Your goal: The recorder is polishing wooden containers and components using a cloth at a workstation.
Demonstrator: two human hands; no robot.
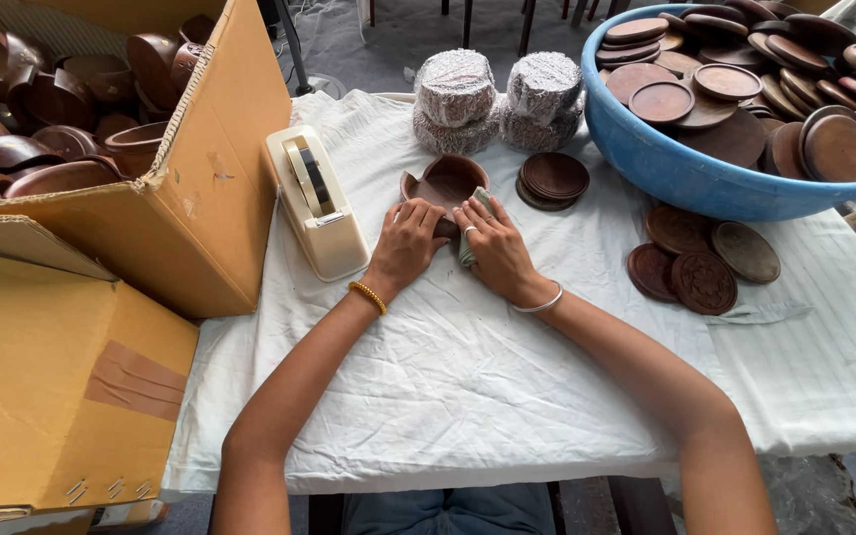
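Two open cardboard boxes stand at the table's left edge: the farther cardboard box [200,188] is heaped with dark wooden bowls [42,119], and the nearer one [52,396], taped along a seam, sits at the near left corner. A white cloth [468,376] covers the table. At the far right corner a blue plastic basin [686,173] is piled with round wooden lids [745,89]. Three more carved wooden discs [700,260] lie on the cloth just in front of the basin. At the far edge, two stacks wrapped in foam netting [497,99] sit side by side, with a short stack of lids [552,179] beside them. A cream tape dispenser [316,203] rests left of centre. In the middle, a small wooden bowl [448,183] lies under both hands: the left hand [406,243] presses on its near side, and the right hand [495,248], touching the left, pinches a strip of greenish wrapping [470,243] against it.
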